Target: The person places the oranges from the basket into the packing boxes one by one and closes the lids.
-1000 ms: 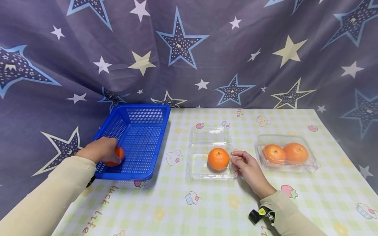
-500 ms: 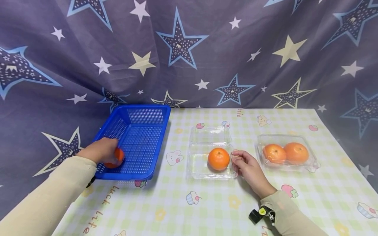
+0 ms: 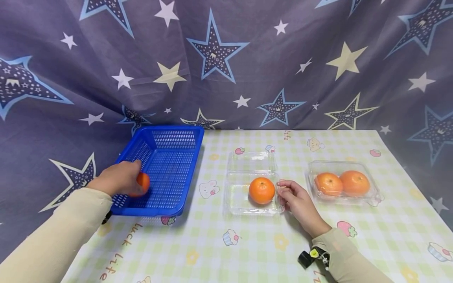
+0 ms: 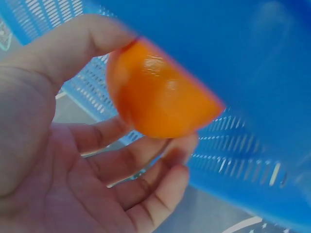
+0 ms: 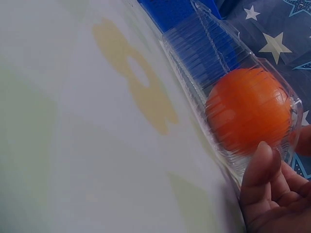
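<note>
My left hand (image 3: 118, 176) reaches over the near left rim of the blue plastic basket (image 3: 170, 167). Its thumb and fingers grip an orange (image 4: 158, 94); part of the fruit is cut off by the basket's rim in the left wrist view. At the middle of the table lies an open clear plastic clamshell box (image 3: 236, 194), lid folded back, with one orange (image 3: 262, 190) in the right half of its base. My right hand (image 3: 301, 204) pinches the right edge of that box, thumb against its wall in the right wrist view.
To the right, a closed clear clamshell box (image 3: 341, 167) holds two oranges (image 3: 355, 183). A checked tablecloth (image 3: 247, 255) with cartoon prints covers the table. Behind it hangs a starry purple-grey curtain (image 3: 255, 78).
My left hand has lifted slightly inside the basket with the orange in its grip. The right hand and the clear box have stayed in place.
</note>
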Tool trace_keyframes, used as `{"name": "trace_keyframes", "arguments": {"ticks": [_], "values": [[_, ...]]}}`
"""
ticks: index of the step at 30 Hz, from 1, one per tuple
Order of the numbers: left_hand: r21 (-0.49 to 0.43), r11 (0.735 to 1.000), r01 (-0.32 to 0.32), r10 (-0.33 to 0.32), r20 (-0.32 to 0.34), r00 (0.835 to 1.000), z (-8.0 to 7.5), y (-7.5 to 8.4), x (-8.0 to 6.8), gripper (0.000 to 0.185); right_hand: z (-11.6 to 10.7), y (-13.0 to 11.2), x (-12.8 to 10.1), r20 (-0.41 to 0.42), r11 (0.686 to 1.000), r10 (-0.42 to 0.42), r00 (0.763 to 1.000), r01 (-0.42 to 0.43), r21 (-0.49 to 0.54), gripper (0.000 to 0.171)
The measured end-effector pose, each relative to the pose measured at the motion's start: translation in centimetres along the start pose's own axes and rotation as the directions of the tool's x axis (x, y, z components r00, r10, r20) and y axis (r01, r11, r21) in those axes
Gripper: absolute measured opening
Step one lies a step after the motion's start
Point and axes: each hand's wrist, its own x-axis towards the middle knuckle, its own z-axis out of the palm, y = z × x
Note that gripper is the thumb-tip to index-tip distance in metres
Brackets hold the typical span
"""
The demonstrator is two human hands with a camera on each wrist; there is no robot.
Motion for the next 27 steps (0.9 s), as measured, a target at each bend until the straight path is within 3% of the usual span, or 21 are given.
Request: {"name": "trace_keyframes", "arguments": {"ticks": [7,13,27], "values": [[-0.014,0.999,-0.044,0.042,-0.127,0.991,-0.9,0.4,-0.3,0.055,0.0,-0.2,-0.2,0.003,1.0,0.003,1.0,-0.003,0.004,0.032],[-0.02,0.998,-0.068,0.062,-0.208,0.976,-1.3,1.0,-0.8,0.067,0.0,-0.1,-0.2,0.001,1.0,0.003,1.0,-0.003,-0.004,0.032],[-0.12,0.987,-0.108,0.069,-0.291,0.954,-2.3,2.7,-2.0,0.074,0.0,0.0,0.1,0.0,1.0,0.01,1.0,-0.01,-0.003,0.032]]}}
